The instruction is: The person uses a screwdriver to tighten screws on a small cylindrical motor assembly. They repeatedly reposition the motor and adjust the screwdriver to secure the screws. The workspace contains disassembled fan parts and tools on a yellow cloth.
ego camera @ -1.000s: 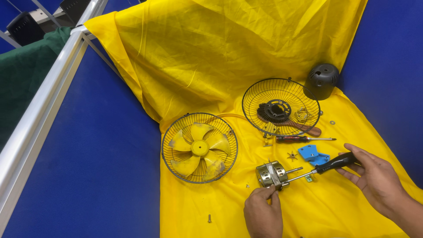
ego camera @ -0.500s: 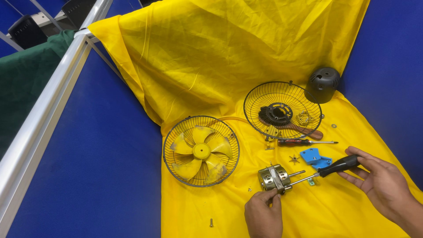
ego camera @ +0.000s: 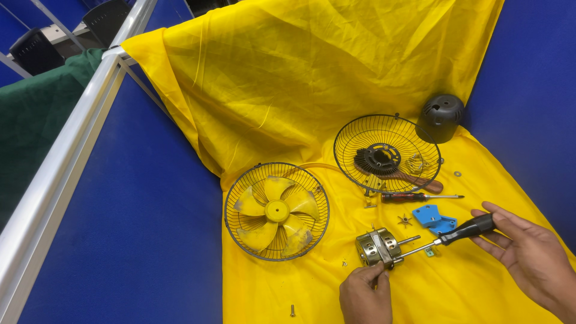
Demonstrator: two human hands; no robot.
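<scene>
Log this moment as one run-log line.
left hand: steadies fan motor | right hand: holds black-handled screwdriver, tip at motor | nearby: yellow blade in grille, blue bracket

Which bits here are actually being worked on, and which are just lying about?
In hand:
- fan motor, steadied by left hand
- black-handled screwdriver in right hand, tip at the motor

Lying about:
- grille with yellow blade
- black grille
- motor cover
- red-handled screwdriver
- blue bracket
- loose screw

Screwdriver [ego camera: 462, 231] seemingly meets motor [ego camera: 378, 248], both hand-held.
</scene>
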